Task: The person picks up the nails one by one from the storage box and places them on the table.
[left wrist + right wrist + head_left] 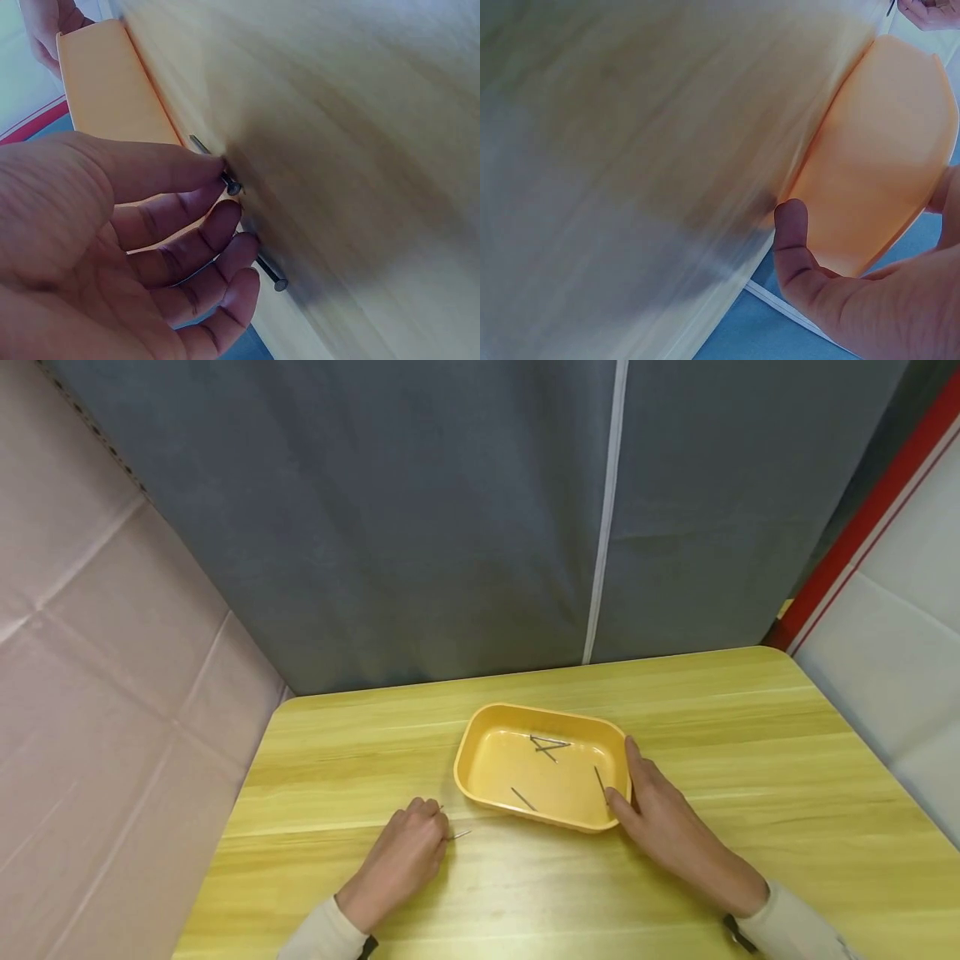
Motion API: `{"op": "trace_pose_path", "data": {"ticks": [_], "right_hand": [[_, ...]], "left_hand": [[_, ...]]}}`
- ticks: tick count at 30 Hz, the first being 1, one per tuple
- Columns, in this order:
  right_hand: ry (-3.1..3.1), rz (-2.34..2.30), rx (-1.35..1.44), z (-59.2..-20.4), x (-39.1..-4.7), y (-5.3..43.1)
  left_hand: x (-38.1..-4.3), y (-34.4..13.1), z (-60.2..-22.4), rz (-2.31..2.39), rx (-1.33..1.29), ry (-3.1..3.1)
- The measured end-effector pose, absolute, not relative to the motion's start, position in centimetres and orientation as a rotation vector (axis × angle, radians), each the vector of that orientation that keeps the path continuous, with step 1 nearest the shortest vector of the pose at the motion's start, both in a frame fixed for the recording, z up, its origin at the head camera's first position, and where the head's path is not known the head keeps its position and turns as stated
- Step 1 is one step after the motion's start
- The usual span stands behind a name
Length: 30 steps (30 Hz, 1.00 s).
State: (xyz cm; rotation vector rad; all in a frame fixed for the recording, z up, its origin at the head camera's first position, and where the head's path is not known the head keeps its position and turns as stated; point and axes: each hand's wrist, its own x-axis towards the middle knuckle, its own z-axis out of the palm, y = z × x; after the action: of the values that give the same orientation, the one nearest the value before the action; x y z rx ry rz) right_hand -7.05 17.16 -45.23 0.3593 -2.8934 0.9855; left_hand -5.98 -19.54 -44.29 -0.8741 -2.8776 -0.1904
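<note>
My left hand (pixel 405 852) is just left of a shallow yellow plastic tray (pixel 468 731), low over the table. Its thumb and index finger pinch a nail (pixel 231 184), head toward the wrist camera. A second nail (pixel 271 273) shows beyond the curled fingers; whether they touch it I cannot tell. At the tray's right end, my right hand (pixel 667 818) grips the wall, with the thumb over the rim and the fingers outside. Several nails (pixel 551 744) lie inside the tray, some crossed at the back, one (pixel 523 799) near the front wall and another (pixel 600 783) beside the right thumb.
Both hands work over a wood-grain table (pixel 540 893) with rounded back corners. A grey curtain (pixel 450 527) with a white seam hangs behind it. Pale panels stand on the left (pixel 112 693) and right (pixel 915 610), the right one edged in red.
</note>
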Motion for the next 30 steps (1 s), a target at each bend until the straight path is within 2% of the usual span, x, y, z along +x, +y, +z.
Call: {"op": "trace_pose_path", "data": {"ticks": [15, 30], "right_hand": [[-2.886, 0.986, 0.36, -45.3, -7.0, 17.1], [-2.891, 1.007, 0.367, -45.4, -6.8, 17.4]], "left_hand": [[-6.5, -18.9, -41.8, -0.456, -0.693, -2.83], [-7.6, -17.0, -40.0, -0.602, -0.769, -2.738]]}}
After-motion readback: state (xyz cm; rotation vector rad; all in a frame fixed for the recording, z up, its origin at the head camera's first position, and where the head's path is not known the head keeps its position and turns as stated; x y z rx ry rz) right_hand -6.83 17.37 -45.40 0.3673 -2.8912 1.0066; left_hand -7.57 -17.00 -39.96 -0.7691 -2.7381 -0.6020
